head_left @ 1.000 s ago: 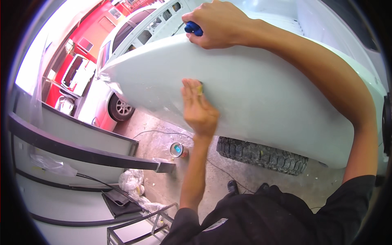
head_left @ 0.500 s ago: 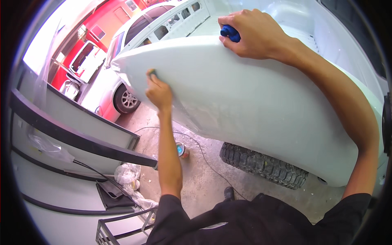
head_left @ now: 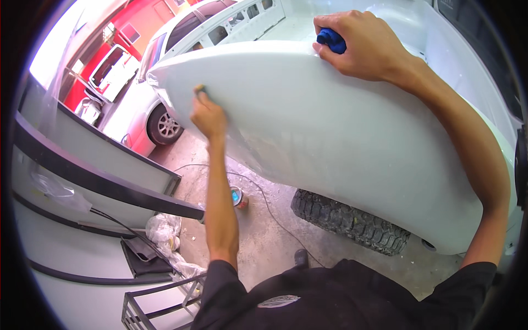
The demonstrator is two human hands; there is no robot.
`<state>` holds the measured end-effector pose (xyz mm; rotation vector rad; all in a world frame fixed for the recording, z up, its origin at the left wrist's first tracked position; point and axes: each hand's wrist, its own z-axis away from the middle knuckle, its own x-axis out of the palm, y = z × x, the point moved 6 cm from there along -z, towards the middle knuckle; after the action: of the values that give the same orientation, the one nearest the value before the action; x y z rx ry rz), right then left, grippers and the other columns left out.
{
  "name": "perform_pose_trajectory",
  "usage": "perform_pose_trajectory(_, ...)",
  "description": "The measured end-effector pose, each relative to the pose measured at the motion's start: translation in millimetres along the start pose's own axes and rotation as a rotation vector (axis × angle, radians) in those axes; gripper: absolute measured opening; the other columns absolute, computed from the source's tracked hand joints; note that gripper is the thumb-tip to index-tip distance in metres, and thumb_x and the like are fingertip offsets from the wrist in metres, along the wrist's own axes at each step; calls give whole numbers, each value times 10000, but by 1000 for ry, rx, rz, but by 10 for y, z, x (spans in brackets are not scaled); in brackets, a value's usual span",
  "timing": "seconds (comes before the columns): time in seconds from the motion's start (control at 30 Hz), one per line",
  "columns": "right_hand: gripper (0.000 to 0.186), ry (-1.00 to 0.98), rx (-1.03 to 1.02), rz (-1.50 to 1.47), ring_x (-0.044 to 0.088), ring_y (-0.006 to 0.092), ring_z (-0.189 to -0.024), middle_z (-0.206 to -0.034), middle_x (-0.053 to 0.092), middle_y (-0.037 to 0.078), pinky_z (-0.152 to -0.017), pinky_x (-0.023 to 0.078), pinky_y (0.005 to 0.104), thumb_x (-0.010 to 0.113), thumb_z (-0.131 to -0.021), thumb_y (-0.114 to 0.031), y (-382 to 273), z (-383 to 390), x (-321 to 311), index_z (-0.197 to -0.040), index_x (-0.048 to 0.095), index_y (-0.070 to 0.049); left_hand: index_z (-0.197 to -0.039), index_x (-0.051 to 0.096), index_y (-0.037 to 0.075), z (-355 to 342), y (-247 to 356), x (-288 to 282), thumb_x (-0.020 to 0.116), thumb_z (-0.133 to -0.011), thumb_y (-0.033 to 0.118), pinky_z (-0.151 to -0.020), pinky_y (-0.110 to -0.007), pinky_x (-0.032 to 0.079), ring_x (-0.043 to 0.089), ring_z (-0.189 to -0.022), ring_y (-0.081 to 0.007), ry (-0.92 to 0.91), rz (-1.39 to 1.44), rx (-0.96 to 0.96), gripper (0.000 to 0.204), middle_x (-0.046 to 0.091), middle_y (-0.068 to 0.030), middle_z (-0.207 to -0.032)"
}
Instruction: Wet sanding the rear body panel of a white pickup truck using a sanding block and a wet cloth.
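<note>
A large pale grey-white curved panel (head_left: 341, 121), the side of a truck bed, stretches across the middle of the view. Toward its far left end, my left hand (head_left: 209, 116) is closed on a small yellow-and-dark pad (head_left: 200, 89), held against the panel's outer face. The pad is mostly covered by my fingers, so its exact kind is unclear. My right hand (head_left: 371, 48) rests at the panel's top edge, fingers wrapped around a blue object with a short knobbed end (head_left: 331, 40), perhaps a bottle; the remainder is hidden in my palm.
Below the panel is a knobbly black tyre (head_left: 349, 221). An open can (head_left: 238, 197) with something blue inside stands on the concrete floor beside a thin cable (head_left: 269, 208). A dark-framed structure (head_left: 104, 176) and crumpled plastic (head_left: 164, 231) lie left. A white car (head_left: 159, 118) stands beyond.
My left hand has shifted slightly up and left in view with the pad. My right hand appears a little farther right, still holding the blue object. The whole view has also shifted slightly.
</note>
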<state>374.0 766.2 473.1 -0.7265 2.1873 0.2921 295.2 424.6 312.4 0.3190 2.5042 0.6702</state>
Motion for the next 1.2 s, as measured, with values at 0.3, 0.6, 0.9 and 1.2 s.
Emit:
perform_pose_trajectory(0.3, 184, -21, -28, 7, 659, 376, -721, -786, 684, 142, -652, 510, 453, 678, -867, -227, -39, -21, 8, -897, 633, -51, -1078, 685, -57, -353, -292, -29, 475, -1053, 204, -644, -540, 491, 673, -781, -462, -32, 0, -54, 336, 694, -284, -1018)
perform_pose_trajectory(0.6, 188, -42, -15, 34, 657, 387, -746, -806, 685, 152, -685, 514, 458, 679, -862, -224, -23, -9, 9, -909, 637, -46, -1302, 654, 14, -250, -56, -52, 528, -1037, 197, -814, -519, 547, 692, -1001, -444, 13, 42, 68, 346, 694, -262, -1191)
perform_pose_trajectory(0.9, 189, -36, -6, 36, 638, 401, -760, -811, 666, 172, -700, 497, 470, 673, -861, -213, -12, -4, -32, -913, 623, -38, -1246, 651, -53, -60, 70, -145, 508, -1046, 184, -839, -516, 540, 692, -962, -474, 176, 165, 321, 342, 704, -304, -1082)
perform_pose_trajectory(1.2, 186, -56, 7, 54, 635, 393, -780, -804, 659, 165, -707, 491, 464, 684, -859, -208, 33, 40, -7, -902, 612, -42, -1313, 638, -4, 373, 389, -68, 510, -1046, 173, -763, -528, 524, 698, -913, -455, 312, 218, 610, 345, 693, -295, -1109)
